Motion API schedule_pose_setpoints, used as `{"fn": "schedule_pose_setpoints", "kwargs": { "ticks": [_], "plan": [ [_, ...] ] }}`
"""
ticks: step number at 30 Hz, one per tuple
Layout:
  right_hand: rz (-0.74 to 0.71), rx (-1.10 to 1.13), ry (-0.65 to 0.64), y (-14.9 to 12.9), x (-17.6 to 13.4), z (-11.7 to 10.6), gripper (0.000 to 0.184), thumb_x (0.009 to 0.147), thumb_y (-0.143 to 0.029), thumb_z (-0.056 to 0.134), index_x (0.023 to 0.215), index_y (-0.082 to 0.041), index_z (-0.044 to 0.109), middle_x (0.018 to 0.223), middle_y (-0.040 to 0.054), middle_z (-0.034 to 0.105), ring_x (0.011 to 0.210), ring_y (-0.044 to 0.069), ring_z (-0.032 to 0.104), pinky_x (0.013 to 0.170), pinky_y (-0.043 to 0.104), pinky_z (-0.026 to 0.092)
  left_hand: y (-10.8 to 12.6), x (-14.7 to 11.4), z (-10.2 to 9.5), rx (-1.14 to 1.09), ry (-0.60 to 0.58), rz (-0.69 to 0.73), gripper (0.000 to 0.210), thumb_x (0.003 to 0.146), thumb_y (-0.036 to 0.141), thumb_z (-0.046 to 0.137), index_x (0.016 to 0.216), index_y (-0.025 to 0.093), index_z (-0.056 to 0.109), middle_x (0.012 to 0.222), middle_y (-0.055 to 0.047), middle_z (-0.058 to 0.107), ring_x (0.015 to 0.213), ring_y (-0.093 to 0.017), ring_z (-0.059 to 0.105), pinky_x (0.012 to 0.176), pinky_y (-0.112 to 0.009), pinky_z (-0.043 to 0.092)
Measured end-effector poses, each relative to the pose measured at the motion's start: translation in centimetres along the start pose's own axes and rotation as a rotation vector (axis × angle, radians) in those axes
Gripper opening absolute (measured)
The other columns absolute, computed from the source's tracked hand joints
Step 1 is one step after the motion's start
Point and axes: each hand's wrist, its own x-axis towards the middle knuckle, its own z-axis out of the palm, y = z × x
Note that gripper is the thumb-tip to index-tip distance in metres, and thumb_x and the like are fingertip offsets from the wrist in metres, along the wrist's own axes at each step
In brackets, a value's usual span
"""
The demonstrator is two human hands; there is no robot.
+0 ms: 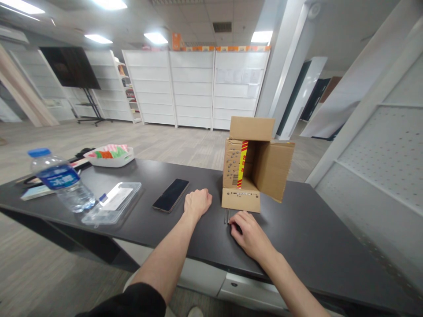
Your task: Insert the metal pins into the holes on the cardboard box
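Note:
My left hand (197, 203) rests on the dark table as a closed fist, between the phone and the cardboard box; whatever its fingers may hold is hidden. My right hand (248, 232) is in a pinch low over the table, its fingertips at the nearest of several thin metal rods (225, 215), like nails or long screws. Just beyond the rods stands an open cardboard box (231, 169), its mouth facing me and flaps folded out. Small round metal-looking dots or holes pepper its left side and its lower flap (240, 202). Yellow and red tape (243, 165) runs down one edge.
A black phone (171, 195) lies left of my left hand. Farther left are a clear plastic case (114, 202) with a paper label, a water bottle (62, 180) and a white tray (110, 161) of colourful packets. A white perforated panel (393, 136) stands at the right.

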Motion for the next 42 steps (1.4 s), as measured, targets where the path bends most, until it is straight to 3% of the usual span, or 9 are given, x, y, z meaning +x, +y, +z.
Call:
{"fn": "schedule_pose_setpoints", "kwargs": {
  "ticks": [42],
  "plan": [
    [0.036,-0.070,-0.024,-0.17,0.18,-0.06,0.008,0.085,-0.013,0.051,0.081,-0.020,0.055,0.083,0.0033,0.057,0.083,0.019,0.051,0.076,0.031,0.037,0.10,-0.13,-0.24,0.009,-0.007,-0.003,0.040,0.088,0.034,0.031,0.095,0.019,0.068,0.093,-0.014,0.069,0.090,-0.025,0.066,0.079,-0.034,0.047]
  ]
}}
